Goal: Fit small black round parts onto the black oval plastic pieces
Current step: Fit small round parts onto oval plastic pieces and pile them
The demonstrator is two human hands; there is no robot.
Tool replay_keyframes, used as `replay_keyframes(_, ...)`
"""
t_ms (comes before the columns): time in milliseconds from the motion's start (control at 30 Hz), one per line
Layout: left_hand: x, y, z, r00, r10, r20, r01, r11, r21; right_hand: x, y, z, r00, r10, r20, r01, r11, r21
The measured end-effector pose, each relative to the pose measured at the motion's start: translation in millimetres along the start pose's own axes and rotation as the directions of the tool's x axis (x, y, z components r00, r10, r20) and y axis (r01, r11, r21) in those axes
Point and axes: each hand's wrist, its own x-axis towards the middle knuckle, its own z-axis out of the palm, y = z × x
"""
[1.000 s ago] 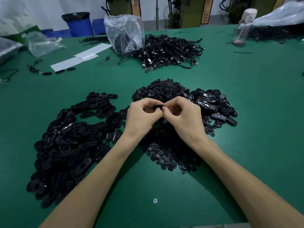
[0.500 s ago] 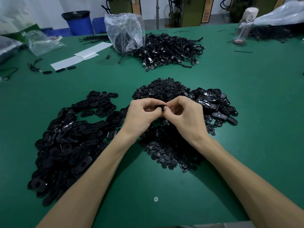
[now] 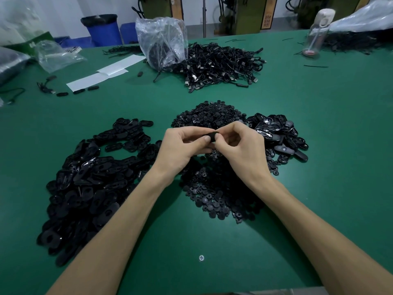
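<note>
Two hands meet just above the heap of small round parts (image 3: 212, 194), and we note a small shift from half a second ago. The knuckles that were pressed close have eased apart, and the black oval piece (image 3: 211, 136), almost hidden before, now shows between them. Our left hand (image 3: 180, 150) clamps it with the thumb on top and the fingers curled beneath. Our right hand (image 3: 242, 152) pinches its right end between thumb and forefinger. We judge that the press has just been made, or is in its last squeeze. Whether the round part sits fully home, we cannot tell, as the fingers cover the joint.

Left of the heap, the large pile of oval pieces (image 3: 89, 177) waits on the green table (image 3: 329, 145). Right of the heap lies a smaller pile (image 3: 276, 133), which we take for finished work. Much remains to be fitted.
</note>
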Motion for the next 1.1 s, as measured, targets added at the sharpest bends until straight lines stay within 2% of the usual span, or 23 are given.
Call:
replay_keyframes(300, 0.3, -3.8, 5.3, 0.997, 0.081, -0.020, -0.079, 0.992, 0.100, 0.1, 4.0, 1.2, 1.000, -0.008, -0.003, 0.008, 1.000, -0.021)
replay_keyframes(400, 0.0, -5.6, 3.9, 0.996, 0.091, -0.017, -0.088, 0.986, 0.139, 0.8, 5.8, 2.2, 0.999, -0.011, 0.046, 0.014, 0.998, -0.057)
replay_keyframes(533, 0.2, -7.2, 4.1, 0.977, 0.147, -0.156, -0.125, 0.982, 0.144, 1.1, 6.9, 0.3, 0.997, -0.065, 0.034, 0.068, 0.993, -0.096)
replay_keyframes(667, -1.2, -10.3, -0.3, 0.931, 0.252, -0.265, -0.143, 0.917, 0.371, 4.1, 8.6, -3.6, 0.996, -0.085, -0.006, 0.084, 0.992, -0.096)
replay_keyframes(800, -5.5, -0.8, 2.0, 0.919, 0.310, -0.243, -0.135, 0.827, 0.546, 7.9, 8.0, -9.5, 0.995, -0.100, 0.007, 0.100, 0.985, -0.140)
replay_keyframes(933, -6.6, 22.8, -0.4, 0.924, 0.321, -0.208, -0.117, 0.756, 0.644, 15.7, 2.9, -21.4, 0.991, -0.132, 0.038, 0.137, 0.954, -0.267)
replay_keyframes(1033, -21.3, 31.4, -10.5, 0.949, 0.262, -0.173, -0.064, 0.700, 0.711, 10.8, 3.7, -40.0, 0.992, -0.126, 0.022, 0.126, 0.935, -0.330)
replay_keyframes(1100, -36.4, 31.2, -19.4, 0.974, 0.180, -0.139, -0.030, 0.709, 0.705, 3.6, 7.8, -55.0, 0.994, -0.111, -0.021, 0.095, 0.923, -0.373)
